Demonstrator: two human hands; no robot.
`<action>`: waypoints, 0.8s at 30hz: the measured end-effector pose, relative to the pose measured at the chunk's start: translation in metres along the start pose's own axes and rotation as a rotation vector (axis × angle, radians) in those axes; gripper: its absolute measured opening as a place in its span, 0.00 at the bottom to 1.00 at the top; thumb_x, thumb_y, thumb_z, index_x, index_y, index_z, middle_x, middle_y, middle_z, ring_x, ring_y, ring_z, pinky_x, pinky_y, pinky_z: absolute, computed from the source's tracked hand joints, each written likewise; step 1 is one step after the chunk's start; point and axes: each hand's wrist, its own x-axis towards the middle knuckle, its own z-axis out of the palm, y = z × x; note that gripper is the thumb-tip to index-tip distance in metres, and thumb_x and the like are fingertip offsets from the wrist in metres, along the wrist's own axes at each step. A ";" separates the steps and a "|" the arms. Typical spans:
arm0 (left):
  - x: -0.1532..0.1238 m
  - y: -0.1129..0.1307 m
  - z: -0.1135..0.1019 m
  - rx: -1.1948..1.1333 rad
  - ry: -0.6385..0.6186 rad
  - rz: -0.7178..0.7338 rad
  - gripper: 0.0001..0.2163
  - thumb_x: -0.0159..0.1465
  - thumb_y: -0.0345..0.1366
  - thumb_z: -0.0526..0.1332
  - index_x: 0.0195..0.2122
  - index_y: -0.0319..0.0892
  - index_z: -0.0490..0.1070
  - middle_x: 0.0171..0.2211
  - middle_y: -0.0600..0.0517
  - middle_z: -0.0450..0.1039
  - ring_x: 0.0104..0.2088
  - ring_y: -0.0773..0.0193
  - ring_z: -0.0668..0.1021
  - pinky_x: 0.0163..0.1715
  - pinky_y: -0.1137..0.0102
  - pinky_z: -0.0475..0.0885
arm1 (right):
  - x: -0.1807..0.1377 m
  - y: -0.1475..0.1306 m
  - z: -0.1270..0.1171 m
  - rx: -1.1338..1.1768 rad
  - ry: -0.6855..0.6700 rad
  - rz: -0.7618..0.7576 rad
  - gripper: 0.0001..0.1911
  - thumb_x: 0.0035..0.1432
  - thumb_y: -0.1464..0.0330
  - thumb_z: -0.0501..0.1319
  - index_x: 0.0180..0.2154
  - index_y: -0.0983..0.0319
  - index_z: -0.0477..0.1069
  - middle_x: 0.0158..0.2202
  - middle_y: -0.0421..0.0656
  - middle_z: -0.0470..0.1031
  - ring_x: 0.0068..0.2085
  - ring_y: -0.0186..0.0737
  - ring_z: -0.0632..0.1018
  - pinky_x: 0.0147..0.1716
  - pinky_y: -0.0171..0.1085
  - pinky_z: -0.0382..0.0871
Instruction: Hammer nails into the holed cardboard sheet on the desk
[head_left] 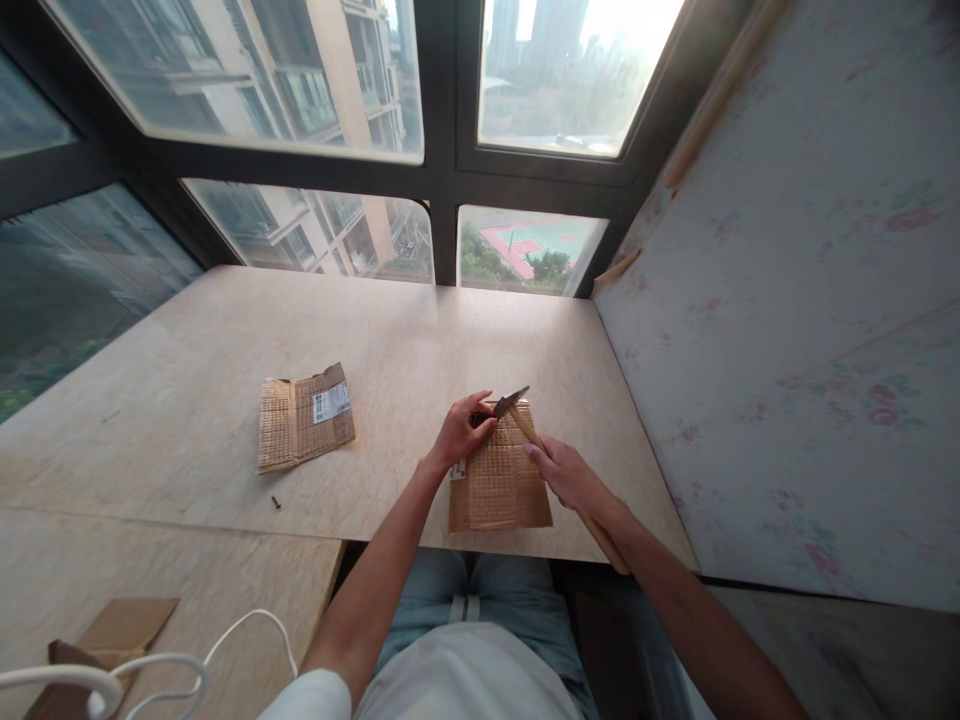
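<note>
A piece of corrugated cardboard (499, 485) lies near the front edge of the pale wooden tabletop (390, 340). My left hand (463, 430) rests on its upper left corner with thumb and fingers pinched together by a small dark thing I cannot make out. My right hand (570, 478) is wrapped round the wooden handle of a hammer (525, 422). The hammer's dark metal head sits just above the cardboard's top edge, close to my left fingertips. The handle runs back under my right wrist.
A second piece of cardboard (304, 415) with a white label lies to the left, and a small dark nail (276, 503) sits near it. A lower board at the left front carries brown cardboard (120, 630) and a white cable (187, 660). Windows stand behind; a floral-patterned panel (810, 320) is on the right.
</note>
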 end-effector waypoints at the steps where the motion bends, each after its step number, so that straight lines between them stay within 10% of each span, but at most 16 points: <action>1: 0.000 -0.001 0.000 0.007 0.002 0.004 0.22 0.59 0.31 0.65 0.55 0.43 0.67 0.39 0.49 0.80 0.43 0.59 0.80 0.52 0.58 0.71 | 0.000 0.001 0.000 -0.003 -0.002 0.005 0.15 0.65 0.59 0.48 0.32 0.61 0.62 0.22 0.34 0.62 0.14 0.26 0.63 0.08 0.27 0.52; 24: 0.000 -0.001 0.002 0.065 0.013 0.010 0.15 0.62 0.31 0.63 0.50 0.43 0.70 0.38 0.50 0.81 0.44 0.59 0.80 0.54 0.57 0.69 | -0.002 0.003 0.000 0.162 0.055 0.051 0.15 0.65 0.56 0.49 0.33 0.60 0.61 0.17 0.30 0.57 0.11 0.26 0.59 0.06 0.27 0.50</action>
